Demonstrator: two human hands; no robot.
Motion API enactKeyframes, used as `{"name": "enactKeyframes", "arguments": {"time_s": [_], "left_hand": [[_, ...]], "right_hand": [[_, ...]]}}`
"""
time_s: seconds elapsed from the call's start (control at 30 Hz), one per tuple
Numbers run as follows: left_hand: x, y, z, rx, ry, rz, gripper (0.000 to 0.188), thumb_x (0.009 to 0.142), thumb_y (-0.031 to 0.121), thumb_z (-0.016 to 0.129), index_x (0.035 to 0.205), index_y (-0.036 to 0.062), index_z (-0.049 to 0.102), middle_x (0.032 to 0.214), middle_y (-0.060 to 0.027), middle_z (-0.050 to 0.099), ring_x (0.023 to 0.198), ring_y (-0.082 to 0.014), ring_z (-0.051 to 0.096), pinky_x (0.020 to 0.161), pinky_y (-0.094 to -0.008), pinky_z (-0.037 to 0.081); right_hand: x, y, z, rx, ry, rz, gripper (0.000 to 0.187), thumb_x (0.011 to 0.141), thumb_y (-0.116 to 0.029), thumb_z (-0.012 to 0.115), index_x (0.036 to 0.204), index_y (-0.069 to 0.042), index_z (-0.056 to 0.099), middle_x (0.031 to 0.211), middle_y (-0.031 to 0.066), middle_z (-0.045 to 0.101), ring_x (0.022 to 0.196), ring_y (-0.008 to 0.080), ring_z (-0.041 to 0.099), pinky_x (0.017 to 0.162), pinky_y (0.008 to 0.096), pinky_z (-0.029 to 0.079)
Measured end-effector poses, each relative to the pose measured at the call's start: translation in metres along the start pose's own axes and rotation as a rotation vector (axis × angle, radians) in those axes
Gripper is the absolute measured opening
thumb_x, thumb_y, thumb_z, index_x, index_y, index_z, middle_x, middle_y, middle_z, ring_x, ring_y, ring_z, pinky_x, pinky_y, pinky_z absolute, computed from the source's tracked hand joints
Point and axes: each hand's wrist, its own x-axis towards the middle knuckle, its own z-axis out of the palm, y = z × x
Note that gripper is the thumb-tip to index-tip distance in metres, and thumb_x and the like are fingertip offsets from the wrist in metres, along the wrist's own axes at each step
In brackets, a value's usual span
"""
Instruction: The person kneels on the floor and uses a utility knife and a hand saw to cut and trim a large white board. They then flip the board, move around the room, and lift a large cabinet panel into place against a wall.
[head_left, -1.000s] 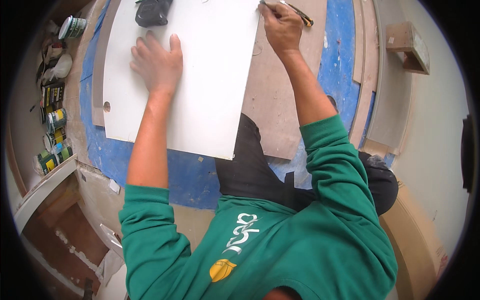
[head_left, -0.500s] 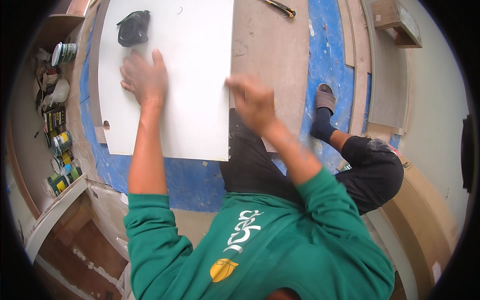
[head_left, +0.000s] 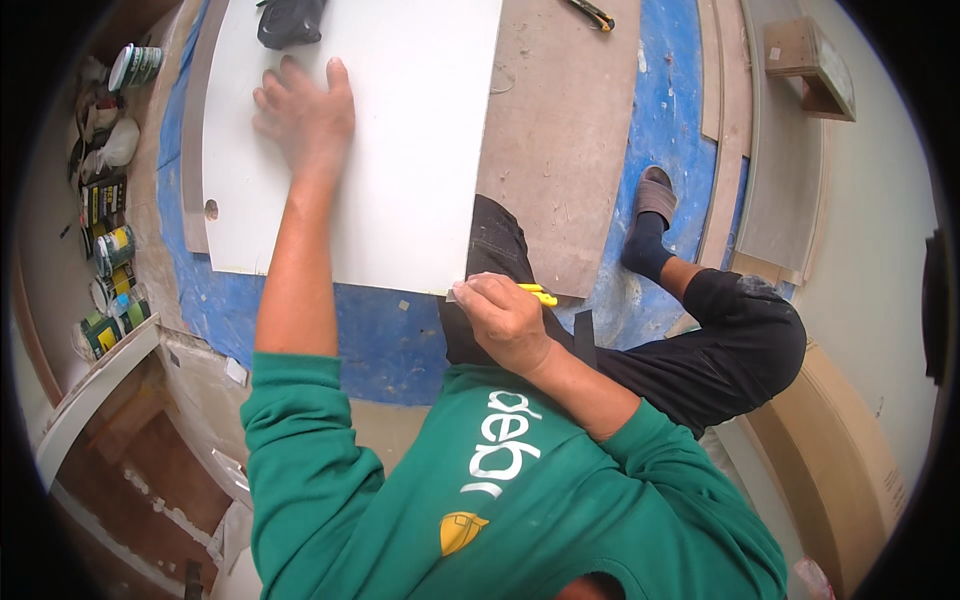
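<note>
Left hand [head_left: 308, 118] spread, right hand [head_left: 503, 318] curled
Left arm [head_left: 298, 270] reaches forward palm-down, fingers [head_left: 338, 76] splayed; right forearm [head_left: 585, 388] slants inward, close to the torso [head_left: 590, 490].

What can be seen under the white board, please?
Beyond the white board, brown boarding shows at left and right, and blue sheeting past the near edge. What lies directly beneath is covered, so it cannot be seen.
</note>
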Motion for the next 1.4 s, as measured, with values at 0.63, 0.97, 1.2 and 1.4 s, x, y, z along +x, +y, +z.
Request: {"name": "enactKeyframes", "arguments": {"time_s": [0.63,0.97,1.2,1.4], "left_hand": [[0.003,0.007,-0.008,0.018,0.074,0.047,0.070,0.097,0.055,0.046,0.143,0.0010,0.043,0.144,-0.0223,0.043,0.139,-0.0381,0.034,0.113,-0.0599,0.023],[0.001,0.017,-0.018,0.016,-0.057,-0.057,0.074,0.099,0.051,0.046,0.155,0.0061,0.029,0.160,-0.0209,0.026,0.152,-0.0373,0.016,0.122,-0.0559,0.011],[0.003,0.014,-0.016,0.040,-0.090,-0.038,0.073,0.099,0.045,0.047,0.156,0.0054,0.025,0.159,-0.0209,0.025,0.151,-0.0389,0.016,0.121,-0.0560,0.010],[0.002,0.013,-0.021,0.050,-0.101,0.002,0.075,0.098,0.043,0.047,0.154,-0.0015,0.026,0.159,-0.0218,0.025,0.150,-0.0409,0.016,0.121,-0.0560,0.011]], "right_hand": [[-0.003,-0.015,-0.027,0.176,-0.142,0.010,0.016,0.081,-0.001,0.072,0.096,0.001,0.067,0.079,0.0106,0.064,0.073,0.0269,0.067,0.064,0.0342,0.056],[0.280,0.235,-0.032,0.391,0.316,0.488,0.019,0.093,-0.012,0.071,0.099,0.006,0.072,0.084,0.0088,0.073,0.076,0.0113,0.066,0.071,0.0247,0.052],[0.481,0.350,-0.035,0.418,0.487,0.331,0.021,0.090,-0.017,0.072,0.100,0.001,0.075,0.085,0.0115,0.075,0.077,0.0167,0.071,0.073,0.0299,0.055],[0.598,0.405,-0.041,0.088,0.493,0.387,0.019,0.087,-0.025,0.073,0.097,-0.009,0.078,0.088,0.0129,0.075,0.082,0.0277,0.073,0.075,0.0382,0.055]]}}
